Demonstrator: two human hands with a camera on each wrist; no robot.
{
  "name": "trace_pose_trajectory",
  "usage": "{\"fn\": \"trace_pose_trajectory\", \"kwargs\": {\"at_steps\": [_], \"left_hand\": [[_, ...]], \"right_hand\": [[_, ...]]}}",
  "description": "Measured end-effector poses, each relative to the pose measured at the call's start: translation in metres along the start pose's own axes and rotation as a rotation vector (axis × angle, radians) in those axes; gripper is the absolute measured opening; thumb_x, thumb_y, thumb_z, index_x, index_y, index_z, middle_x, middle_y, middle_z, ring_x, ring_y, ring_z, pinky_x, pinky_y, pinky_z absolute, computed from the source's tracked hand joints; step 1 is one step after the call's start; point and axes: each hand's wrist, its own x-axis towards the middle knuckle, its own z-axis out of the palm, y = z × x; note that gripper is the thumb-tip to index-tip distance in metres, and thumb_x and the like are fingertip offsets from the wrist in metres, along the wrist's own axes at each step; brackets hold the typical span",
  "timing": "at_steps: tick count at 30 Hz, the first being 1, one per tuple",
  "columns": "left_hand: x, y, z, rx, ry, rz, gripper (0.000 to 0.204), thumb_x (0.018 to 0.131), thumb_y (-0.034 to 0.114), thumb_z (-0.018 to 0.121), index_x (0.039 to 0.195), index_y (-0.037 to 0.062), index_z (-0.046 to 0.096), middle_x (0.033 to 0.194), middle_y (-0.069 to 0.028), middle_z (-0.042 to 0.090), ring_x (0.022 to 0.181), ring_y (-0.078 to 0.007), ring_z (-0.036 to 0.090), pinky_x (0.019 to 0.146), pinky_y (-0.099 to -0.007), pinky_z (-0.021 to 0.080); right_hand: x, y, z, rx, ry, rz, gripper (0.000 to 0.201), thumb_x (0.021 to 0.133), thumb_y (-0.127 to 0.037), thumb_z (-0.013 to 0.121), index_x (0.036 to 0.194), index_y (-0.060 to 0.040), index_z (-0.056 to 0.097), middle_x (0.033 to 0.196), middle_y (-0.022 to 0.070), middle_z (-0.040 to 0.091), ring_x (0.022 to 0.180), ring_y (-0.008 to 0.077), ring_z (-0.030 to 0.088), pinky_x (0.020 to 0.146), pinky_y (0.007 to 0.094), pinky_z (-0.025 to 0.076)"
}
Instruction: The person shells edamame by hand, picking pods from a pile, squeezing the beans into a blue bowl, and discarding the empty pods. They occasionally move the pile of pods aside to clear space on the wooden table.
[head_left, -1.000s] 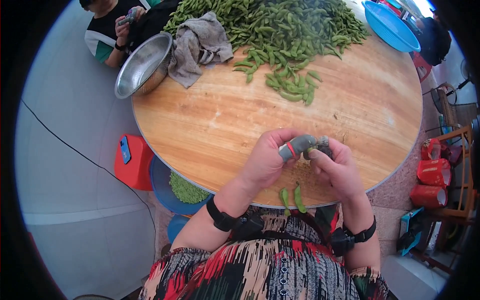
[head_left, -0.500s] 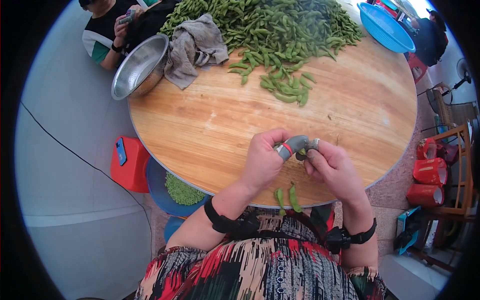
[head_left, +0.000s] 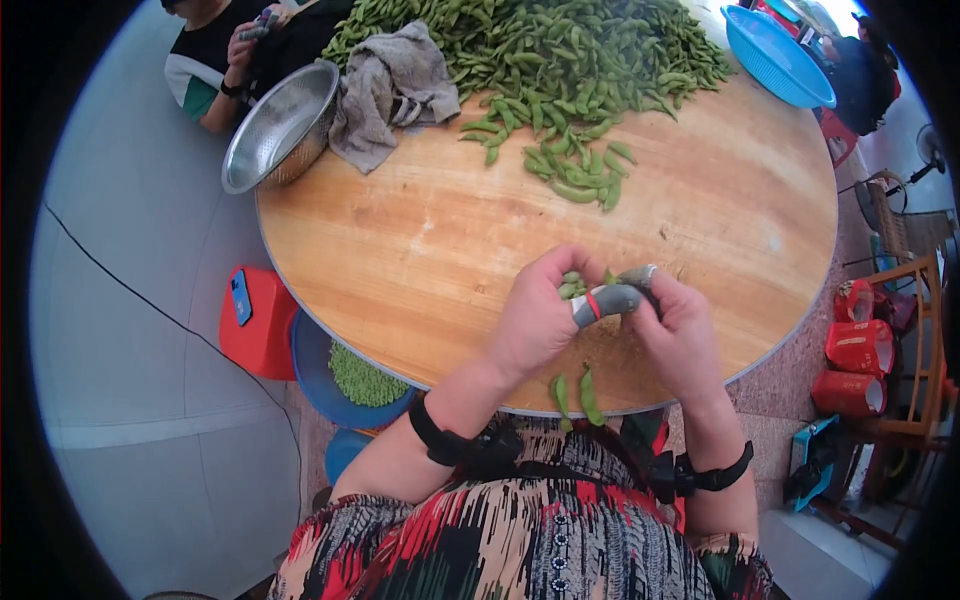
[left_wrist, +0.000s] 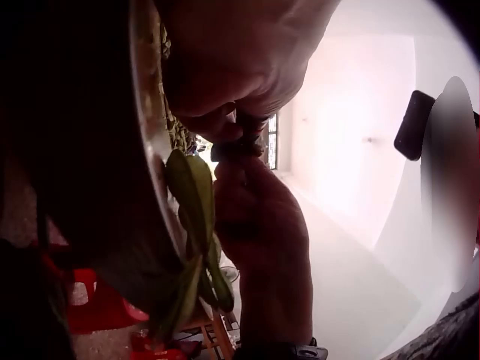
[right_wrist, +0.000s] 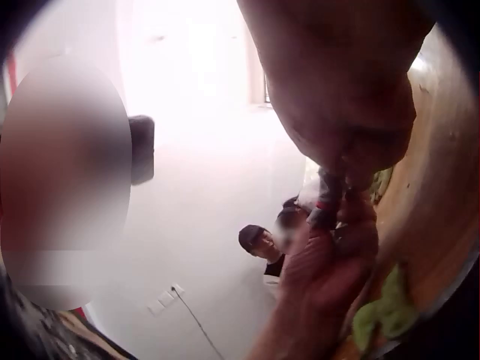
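Over the near part of the round wooden table [head_left: 400, 260], both hands meet fingertip to fingertip. My left hand [head_left: 535, 315] curls around pale green edamame beans [head_left: 572, 288]; its thumb wears a grey cover with a red band. Opposite it, my right hand [head_left: 680, 335], also with grey covers on its fingers, pinches a green edamame pod [head_left: 610, 277], mostly hidden by the fingers. Two loose pods [head_left: 590, 396] lie at the near table edge below the hands. In both wrist views the hands are dark and hide what they hold.
A large heap of edamame pods [head_left: 560, 60] covers the far side. Left of it are a grey cloth [head_left: 385, 95] and a metal colander [head_left: 285, 125]. A blue basket [head_left: 780, 60] stands far right. Shelled beans [head_left: 365, 378] fill a blue basin beside a red stool [head_left: 255, 330].
The left fingers have opened out slightly, so pale beans now show inside that hand. The left covered thumb has swung toward the right hand. The two loose pods stay put.
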Motion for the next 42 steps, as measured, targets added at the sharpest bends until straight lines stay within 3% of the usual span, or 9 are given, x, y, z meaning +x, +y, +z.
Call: {"fn": "trace_pose_trajectory", "kwargs": {"at_steps": [5,7,14,17,22,27,35,37,42], "left_hand": [[-0.002,0.01,0.0,-0.27,0.127,-0.086,0.012,0.081,0.008,0.062,0.09,0.0037,0.056,0.075,-0.0013,0.058,0.061,-0.006,0.052,0.051,-0.0172,0.039],[0.001,0.011,-0.004,-0.277,0.185,-0.073,0.009,0.081,0.006,0.061,0.088,0.0024,0.057,0.073,-0.0011,0.057,0.061,-0.0066,0.052,0.052,-0.0182,0.04],[0.005,0.001,-0.016,-0.548,0.186,-0.115,0.011,0.08,0.0,0.056,0.091,0.0024,0.057,0.077,-0.007,0.06,0.062,-0.0106,0.054,0.049,-0.0178,0.038],[0.005,0.001,-0.016,-0.524,0.189,-0.131,0.014,0.08,0.0,0.056,0.093,0.0014,0.058,0.078,-0.0066,0.06,0.064,-0.0103,0.054,0.053,-0.0187,0.041],[0.001,0.005,-0.009,-0.245,0.122,-0.079,0.016,0.08,-0.001,0.056,0.095,0.0008,0.059,0.079,-0.0045,0.06,0.066,-0.0086,0.054,0.058,-0.0182,0.043],[-0.001,0.014,0.0,-0.109,-0.047,-0.101,0.02,0.082,0.003,0.056,0.101,0.0023,0.055,0.078,-0.0015,0.058,0.061,-0.0051,0.052,0.053,-0.0164,0.041],[0.006,0.015,-0.016,-0.575,0.152,-0.25,0.014,0.091,0.014,0.046,0.094,0.0028,0.053,0.074,-0.0037,0.054,0.05,-0.0067,0.044,0.038,-0.0147,0.027],[0.007,0.014,-0.018,-0.646,0.086,-0.262,0.017,0.092,0.017,0.045,0.094,0.0022,0.053,0.074,-0.0041,0.053,0.051,-0.0068,0.044,0.038,-0.0145,0.027],[0.007,0.014,-0.021,-0.64,0.069,-0.293,0.017,0.091,0.018,0.047,0.094,0.0026,0.053,0.074,-0.0038,0.052,0.051,-0.0066,0.043,0.037,-0.0145,0.026]], "right_hand": [[0.02,-0.005,-0.007,0.457,-0.142,0.276,0.019,0.088,-0.018,0.052,0.077,-0.0033,0.056,0.059,-0.0032,0.05,0.053,0.0039,0.045,0.049,0.0215,0.037],[0.037,-0.011,-0.013,0.186,-0.377,0.155,0.022,0.089,-0.021,0.052,0.077,-0.0044,0.059,0.058,-0.0028,0.051,0.05,0.0043,0.044,0.045,0.0219,0.035],[0.162,0.029,-0.038,-0.742,0.187,-0.299,0.019,0.079,-0.017,0.059,0.087,-0.0005,0.058,0.075,0.0188,0.061,0.07,0.0323,0.06,0.062,0.0389,0.046],[0.141,0.017,-0.033,-0.705,-0.015,-0.28,0.018,0.077,-0.013,0.058,0.086,0.0025,0.058,0.076,0.0208,0.061,0.073,0.035,0.06,0.063,0.0381,0.046],[0.078,0.002,-0.04,-0.727,-0.096,-0.264,0.013,0.078,-0.011,0.059,0.083,0.0013,0.058,0.067,0.0138,0.06,0.058,0.0239,0.057,0.054,0.0324,0.043],[0.023,-0.002,-0.02,-0.043,-0.177,0.1,0.02,0.083,-0.022,0.061,0.085,-0.0016,0.059,0.065,-0.0011,0.053,0.061,0.0052,0.046,0.053,0.023,0.039],[0.037,-0.008,-0.043,-0.335,-0.418,-0.215,0.014,0.08,-0.015,0.062,0.083,-0.0014,0.061,0.063,-0.0008,0.056,0.058,0.006,0.049,0.054,0.0229,0.042],[0.065,-0.006,-0.033,-0.44,0.089,-0.268,0.016,0.078,-0.015,0.062,0.087,-0.0015,0.062,0.065,0.0079,0.06,0.059,0.0155,0.056,0.059,0.0278,0.046],[0.089,0.004,-0.014,-0.777,-0.022,-0.296,0.019,0.075,-0.015,0.06,0.091,-0.0047,0.063,0.069,0.0177,0.06,0.061,0.03,0.058,0.059,0.0338,0.046]]}}
